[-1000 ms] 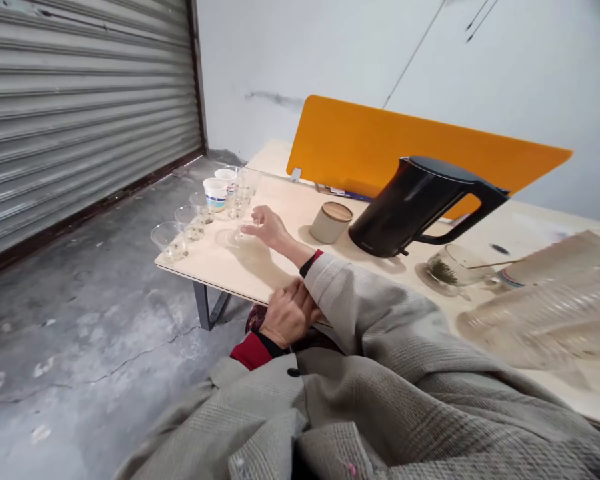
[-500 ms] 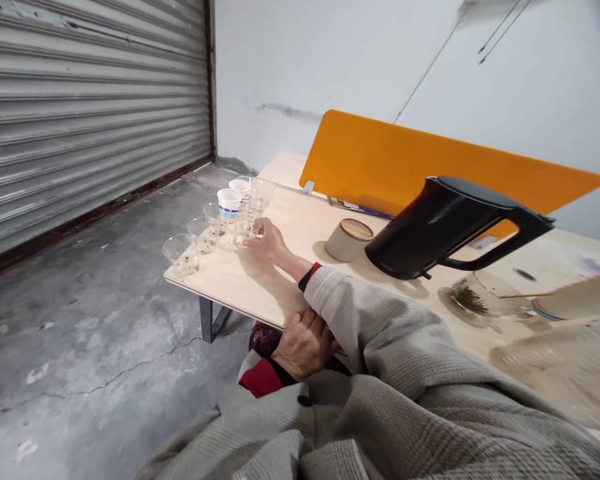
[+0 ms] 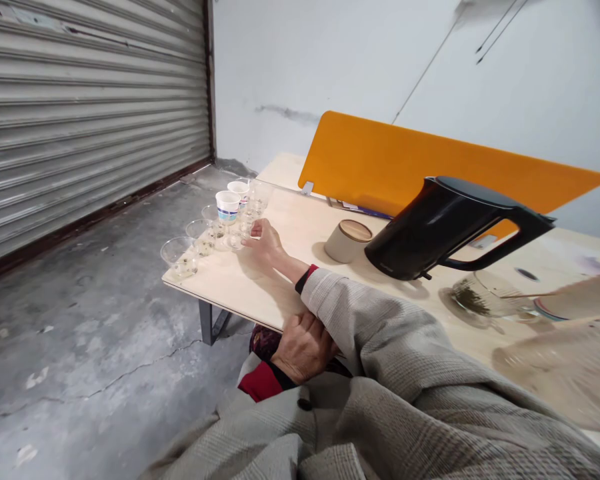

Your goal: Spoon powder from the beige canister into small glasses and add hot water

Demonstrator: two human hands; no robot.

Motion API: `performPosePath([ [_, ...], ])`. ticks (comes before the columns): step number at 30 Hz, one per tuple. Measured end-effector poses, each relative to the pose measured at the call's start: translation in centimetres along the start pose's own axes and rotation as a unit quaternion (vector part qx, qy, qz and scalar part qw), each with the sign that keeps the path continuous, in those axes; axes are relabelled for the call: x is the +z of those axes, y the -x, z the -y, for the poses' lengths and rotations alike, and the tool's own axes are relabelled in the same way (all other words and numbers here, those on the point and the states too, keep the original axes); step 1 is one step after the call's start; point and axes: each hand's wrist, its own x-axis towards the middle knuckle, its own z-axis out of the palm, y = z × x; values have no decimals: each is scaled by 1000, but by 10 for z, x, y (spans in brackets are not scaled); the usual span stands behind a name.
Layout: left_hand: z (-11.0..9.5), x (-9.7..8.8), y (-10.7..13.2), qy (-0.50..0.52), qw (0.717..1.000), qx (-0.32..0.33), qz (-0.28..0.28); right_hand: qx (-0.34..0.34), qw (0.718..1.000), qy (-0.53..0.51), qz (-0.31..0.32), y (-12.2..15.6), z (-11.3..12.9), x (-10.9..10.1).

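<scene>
**Right hand (image 3: 266, 243) at a clear cup (image 3: 236, 240) on a pale plywood table (image 3: 260, 297)**

The clear cup is small and thin-walled, and it stands near the table's short end, with its contents too small to be made out. It is touched at the rim by the fingertips (image 3: 249, 241) of the right hand, but whether the cup is gripped cannot be told.

Beside it, a row of clear cups (image 3: 180, 258) is set out with specks of dried leaf in their bases, and two white paper cups (image 3: 229, 207) stand among them.

The left hand (image 3: 304, 348) is laid against the grey tweed sleeve (image 3: 365, 327) of the right arm, by the table's edge. Its fingers are curled on the cloth, and no firm grip can be confirmed.

Farther along are a beige canister with a wooden lid (image 3: 347, 241), a matt black kettle (image 3: 430, 230) and a clear glass vessel holding dark tea leaves (image 3: 473, 300). An orange panel (image 3: 380, 157) is raised behind them, and a ribbed metal shutter (image 3: 80, 100) runs along the cracked concrete floor (image 3: 90, 353).
</scene>
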Motion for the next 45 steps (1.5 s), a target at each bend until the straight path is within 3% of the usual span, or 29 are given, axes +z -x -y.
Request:
performPosePath([
  [10, 1, -3, -1, 8, 999, -2, 51, -2, 1000, 6, 7, -1, -3, -1],
  [17, 2, -9, -2, -17, 1000, -4, 25, -13, 999, 27, 31, 12, 24, -36],
  [21, 4, -10, -2, -25, 999, -16, 43, -59, 996, 45, 50, 59, 48, -85],
  [25, 6, -10, -6, -12, 998, -38, 41, -71, 990, 109, 49, 142, 68, -149],
  [28, 8, -11, -9, 4, 997, -51, 54, -53, 983, 176, -1, 204, 74, -201],
  [30, 10, -12, -11, 8, 998, -53, 46, -40, 972, 224, -67, 240, 75, -240],
  [32, 11, -11, -11, 3, 999, -47, 9, -32, 943, 287, -163, 270, 77, -283],
  [36, 15, -9, -13, -34, 998, -4, -51, -28, 822, 420, -383, 319, 87, -367],
  [38, 17, -8, -14, -55, 996, 13, -67, -16, 777, 454, -436, 339, 90, -398],
  [41, 18, -9, -16, -66, 995, 25, -71, 14, 769, 481, -421, 360, 88, -420],
  [45, 19, -10, -16, -63, 996, 20, -68, 38, 786, 529, -316, 373, 70, -420],
])
